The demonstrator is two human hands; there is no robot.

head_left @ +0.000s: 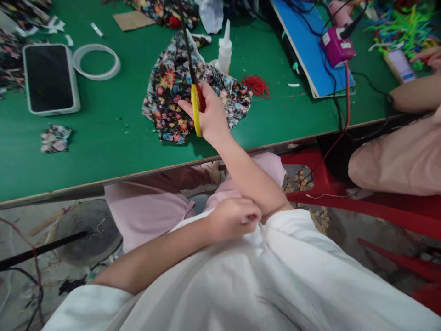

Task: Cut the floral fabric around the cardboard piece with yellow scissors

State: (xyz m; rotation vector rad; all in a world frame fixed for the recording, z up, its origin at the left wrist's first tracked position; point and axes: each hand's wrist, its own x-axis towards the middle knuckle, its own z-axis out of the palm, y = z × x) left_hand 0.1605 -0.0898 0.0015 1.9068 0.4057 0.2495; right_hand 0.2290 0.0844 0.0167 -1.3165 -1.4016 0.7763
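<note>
My right hand (pixel 214 115) reaches over the table edge with its fingers closed round the yellow-and-red handle of a pair of scissors (pixel 195 103). The long dark blades point away from me. Beneath hand and scissors lies a crumpled black floral cloth (pixel 165 87), spread on the green table (pixel 113 138). My left hand (pixel 236 218) is closed in a fist against the front of my white shirt (pixel 213 276). Something pale shows between its fingers, too small to name. A white nozzle bottle (pixel 225 53) stands just behind the cloth, and red threads (pixel 257 86) lie to its right.
To the left are a phone (pixel 51 80), a tape roll (pixel 96 62) and a small floral scrap (pixel 56 138). A blue board (pixel 306 41) with cables and a purple plug box (pixel 336 46) lies right. Another person's arm (pixel 416 94) rests beyond, near a red chair (pixel 344 207).
</note>
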